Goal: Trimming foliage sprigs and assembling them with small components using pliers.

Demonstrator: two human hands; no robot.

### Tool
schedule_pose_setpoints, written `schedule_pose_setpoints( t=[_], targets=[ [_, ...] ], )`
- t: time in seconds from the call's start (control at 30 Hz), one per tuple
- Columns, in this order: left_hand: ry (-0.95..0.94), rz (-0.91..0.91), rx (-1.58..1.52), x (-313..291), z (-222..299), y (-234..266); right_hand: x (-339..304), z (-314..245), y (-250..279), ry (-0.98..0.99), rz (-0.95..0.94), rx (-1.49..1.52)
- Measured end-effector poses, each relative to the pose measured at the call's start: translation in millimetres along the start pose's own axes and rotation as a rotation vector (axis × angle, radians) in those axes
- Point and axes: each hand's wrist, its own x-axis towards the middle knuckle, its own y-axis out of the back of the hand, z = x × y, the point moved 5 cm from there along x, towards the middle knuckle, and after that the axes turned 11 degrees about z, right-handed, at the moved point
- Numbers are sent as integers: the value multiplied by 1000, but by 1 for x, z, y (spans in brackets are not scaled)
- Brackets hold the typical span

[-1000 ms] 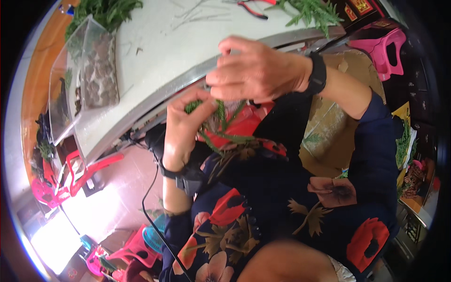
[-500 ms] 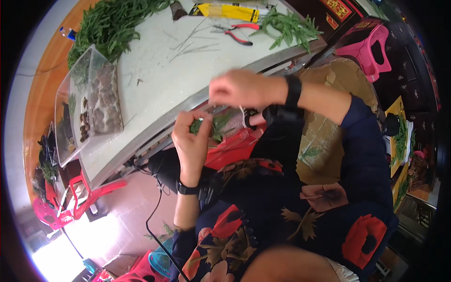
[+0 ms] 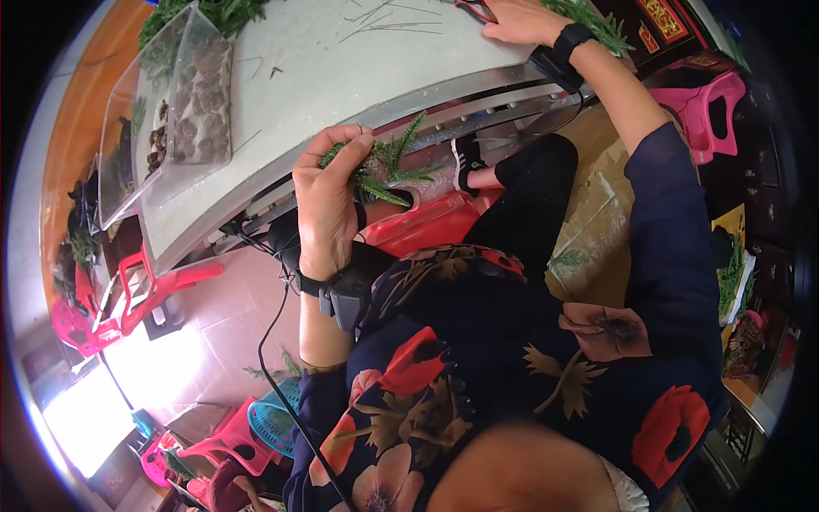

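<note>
My left hand is closed, with thumb and fingers pinching a green artificial pine sprig in front of the table's near edge. The sprig's needled tips fan out to the right of my fingers, and its inner end is hidden in the hand. At the top edge of the view, my right hand reaches over the table to the pliers with red and black handles. Its thumb and fingers close around the handle ends. The pliers' jaws are mostly cut off by the picture's edge.
Several thin wires lie on the white table. A clear plastic box of pine cones stands at the left. More greenery lies beyond my right wrist. A pink stool and cardboard are at the right.
My right hand has moved away from the left hand, up and right to the pliers. My left hand still holds the sprig, which shows more fully. The view has shifted, so the table sits higher.
</note>
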Motion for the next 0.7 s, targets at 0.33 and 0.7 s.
schedule_pose_setpoints(
  t=[0.33, 0.7],
  targets=[
    [100, -91, -141, 2, -5, 13, 17, 14, -36, -480, -46, -615],
    [313, -461, -321, 1, -10, 4, -11, -115, -69, 135, -73, 217]
  ],
)
